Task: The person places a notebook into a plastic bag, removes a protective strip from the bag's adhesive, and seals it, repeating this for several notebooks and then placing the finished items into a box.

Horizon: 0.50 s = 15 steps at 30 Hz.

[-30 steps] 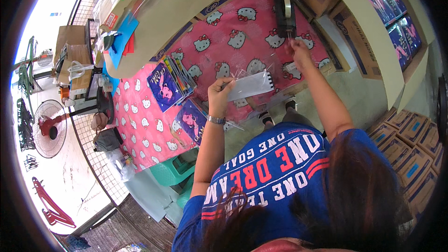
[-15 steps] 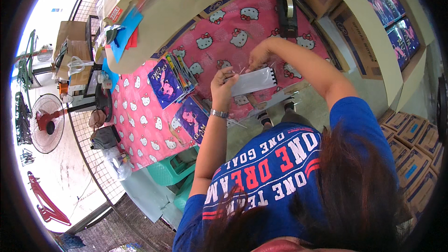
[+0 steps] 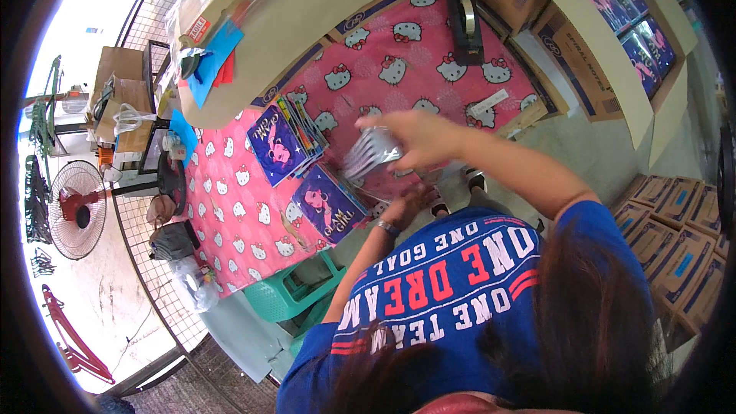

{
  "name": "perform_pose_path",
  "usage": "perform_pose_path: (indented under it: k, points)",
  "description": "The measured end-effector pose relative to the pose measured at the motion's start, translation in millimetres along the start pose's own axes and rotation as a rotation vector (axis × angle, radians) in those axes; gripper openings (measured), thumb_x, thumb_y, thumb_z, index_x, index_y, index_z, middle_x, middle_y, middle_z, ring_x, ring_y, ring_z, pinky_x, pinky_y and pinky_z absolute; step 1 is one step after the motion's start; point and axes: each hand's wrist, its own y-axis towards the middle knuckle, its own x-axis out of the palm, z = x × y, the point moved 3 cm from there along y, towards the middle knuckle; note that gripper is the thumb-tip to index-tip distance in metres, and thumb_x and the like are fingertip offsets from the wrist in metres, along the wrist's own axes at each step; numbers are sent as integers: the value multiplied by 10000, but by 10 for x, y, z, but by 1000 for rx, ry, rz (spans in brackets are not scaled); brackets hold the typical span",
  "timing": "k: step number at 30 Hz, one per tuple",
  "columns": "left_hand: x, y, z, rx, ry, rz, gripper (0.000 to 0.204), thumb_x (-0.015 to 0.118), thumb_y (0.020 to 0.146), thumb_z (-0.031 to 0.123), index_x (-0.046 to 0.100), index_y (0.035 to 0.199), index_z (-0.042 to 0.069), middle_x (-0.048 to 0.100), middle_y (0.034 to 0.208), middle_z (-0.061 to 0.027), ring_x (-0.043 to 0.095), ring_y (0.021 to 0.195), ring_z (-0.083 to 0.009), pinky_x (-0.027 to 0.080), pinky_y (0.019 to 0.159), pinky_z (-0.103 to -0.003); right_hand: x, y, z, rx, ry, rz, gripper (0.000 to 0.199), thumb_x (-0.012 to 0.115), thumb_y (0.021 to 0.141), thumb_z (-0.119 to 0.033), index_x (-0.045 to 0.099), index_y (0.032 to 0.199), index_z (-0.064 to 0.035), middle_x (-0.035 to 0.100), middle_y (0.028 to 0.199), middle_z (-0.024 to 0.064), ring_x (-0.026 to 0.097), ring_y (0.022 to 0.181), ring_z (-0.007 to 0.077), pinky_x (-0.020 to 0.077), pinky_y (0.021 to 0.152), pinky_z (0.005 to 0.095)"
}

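Note:
My right hand [image 3: 429, 136] is closed around a shiny, whitish, flat thing [image 3: 373, 152] over the table. Motion smears it into pale streaks, so its kind is unclear. Lower down, by the table's near edge, is my left hand [image 3: 412, 201] with a wristwatch [image 3: 388, 227] on its wrist; its fingers are blurred and dark. To the left of both hands lie two groups of purple-blue notebooks with a pink figure on the cover: a fanned stack [image 3: 277, 144] and a nearer notebook [image 3: 326, 201]. They rest on the pink cartoon-cat table cover [image 3: 249, 176].
A black tape dispenser [image 3: 466, 27] stands at the table's far right, with a small white strip [image 3: 488, 101] nearer. An open carton [image 3: 642, 69] of packed notebooks is at the right, above stacked cartons [image 3: 675, 222]. A green stool [image 3: 287, 287] and a fan [image 3: 77, 207] are at the left.
The white pad with a black-bound edge, earlier held between both hands, no longer shows clearly. My right hand has swung left and nearer with the whitish thing; my left hand has dropped toward the table edge.

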Motion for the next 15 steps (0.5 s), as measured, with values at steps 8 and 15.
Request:
perform_pose_path:
  k: [8, 15]
  points:
    - [581, -638, 1449, 653, 602, 197, 619, 693, 690, -54, 433, 1242, 47, 558, 1138, -82, 581, 1021, -198, 474, 896, -325, -47, -640, 858, 45, -67, 240, 685, 772, 590, -141, 495, 1211, -56, 564, 1154, 156, 530, 1099, 348, 426, 942, 397]
    - [758, -663, 1710, 834, 829, 267, 375, 595, 840, 58, 524, 1206, 22, 559, 1187, -98, 526, 1080, -186, 401, 942, -306, -138, -359, 434, 22, -19, 397, 539, 759, 729, -223, 563, 1198, -46, 589, 1145, 159, 571, 1061, 312, 452, 901, 378]
